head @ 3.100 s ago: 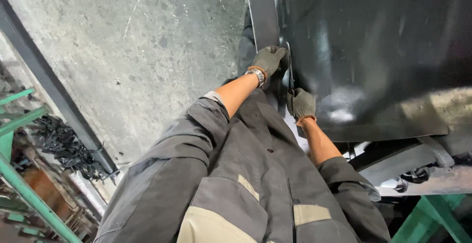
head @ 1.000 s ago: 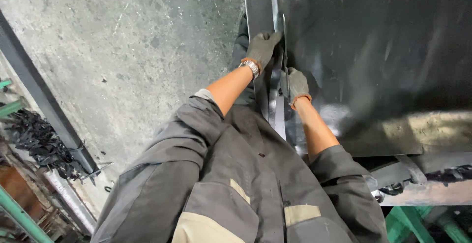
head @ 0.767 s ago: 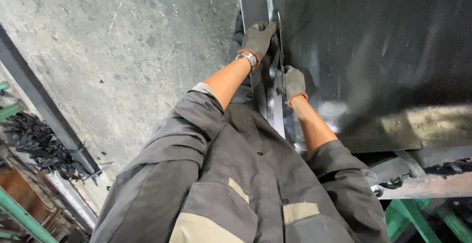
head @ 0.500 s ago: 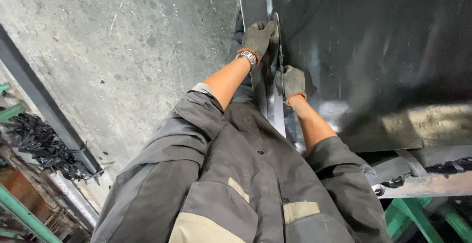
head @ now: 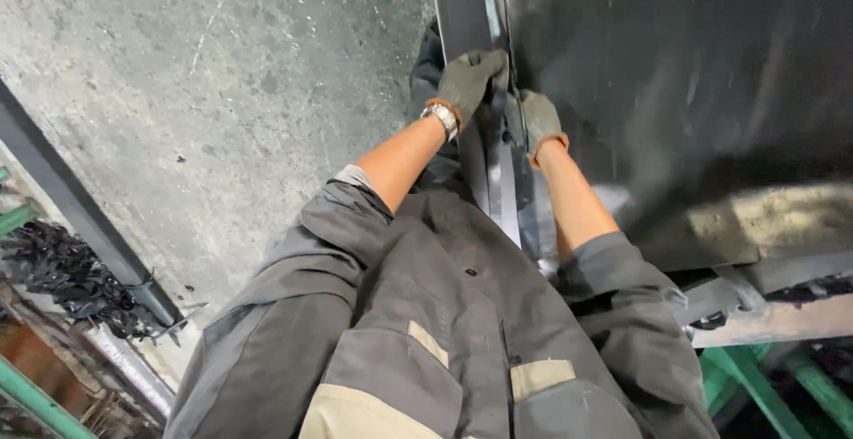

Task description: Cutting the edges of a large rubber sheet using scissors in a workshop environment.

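Head view, looking down the person's own body. The left hand (head: 471, 82), in a dark glove with a wristwatch (head: 441, 117) at the cuff, lies in the upper centre of the frame with its fingers (head: 494, 60) curled closed over the edge of a narrow metal strip (head: 506, 192). The strip runs from the top of the frame down toward the chest, along the left border of a large dark sheet (head: 693, 75) that fills the upper right. The right hand (head: 539, 121), also gloved, sits just beside and slightly below the left, pressed against the sheet's edge and the strip; whether its fingers are closed around the strip or merely flat on it cannot be told, since they are partly hidden. Both forearms are bare, and the sleeves of a grey work jacket (head: 426, 332) with pale pocket flaps occupy the lower centre. A grey, stained concrete floor (head: 222, 75) fills the upper left. A dark beam (head: 80, 217) crosses the left side diagonally, with a heap of dark metal shavings (head: 62, 279) beside it at lower left. Green frame bars (head: 755, 386) show at lower right.
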